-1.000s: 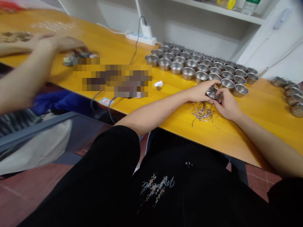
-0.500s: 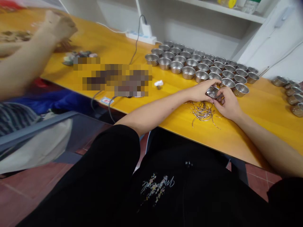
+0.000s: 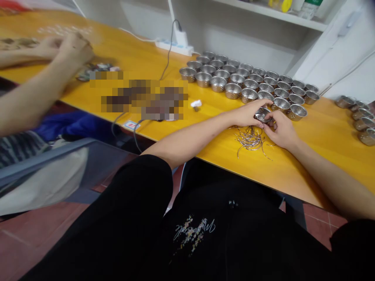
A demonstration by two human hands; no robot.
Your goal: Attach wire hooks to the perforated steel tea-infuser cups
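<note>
A small perforated metal cup (image 3: 263, 114) is between my two hands, just in front of the rows of cups. My left hand (image 3: 252, 113) is wrapped round its left side and back. At its right side my right hand (image 3: 280, 125) has its fingers bent together against the rim; whether a thin wire is between them is too small to tell. Below the cup lies a loose pile of thin curved metal wires (image 3: 250, 139) on the yellow table (image 3: 222, 147). Several more metal cups (image 3: 233, 89) stand upright in rows behind my hands.
More cups (image 3: 363, 123) stand at the right edge. A white power strip (image 3: 175, 47) with cables lies at the back, and a crumpled white piece (image 3: 196, 104) left of my forearm. Another person's hands (image 3: 73, 48) are at the far left, near small stones (image 3: 98, 72).
The other person's hands have come down and closer together at the left. The cup between my hands is tilted slightly differently; my hands have barely moved.
</note>
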